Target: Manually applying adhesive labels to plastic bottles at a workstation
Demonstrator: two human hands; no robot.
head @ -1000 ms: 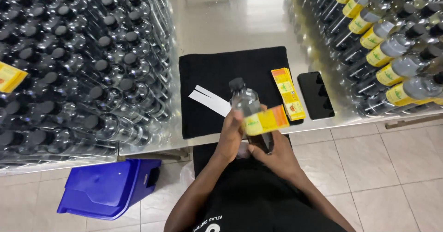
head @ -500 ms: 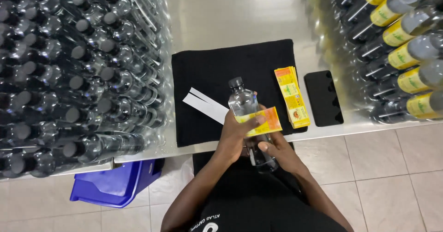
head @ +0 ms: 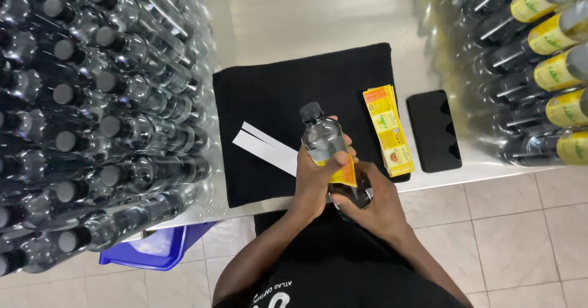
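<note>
A clear plastic bottle [head: 323, 139] with a black cap lies tilted in both hands over the table's front edge. My left hand [head: 318, 176] wraps its side, with the thumb pressing a yellow label [head: 343, 172] onto it. My right hand [head: 373, 201] cups the bottle's base from below and to the right. A stack of yellow labels [head: 387, 128] lies on the black cloth [head: 294, 93] just right of the bottle. White backing strips [head: 263, 146] lie on the cloth to its left.
Several unlabelled black-capped bottles [head: 92, 112] are stacked on their sides at left. Labelled bottles [head: 551, 69] are stacked at right. A black phone [head: 433, 130] lies next to the label stack. A blue bin [head: 153, 250] sits on the tiled floor under the steel table [head: 306, 14].
The yellow label stuck out to the right of the bottle a second ago; it now lies wrapped against the bottle under my left thumb. The hands have closed in around the bottle.
</note>
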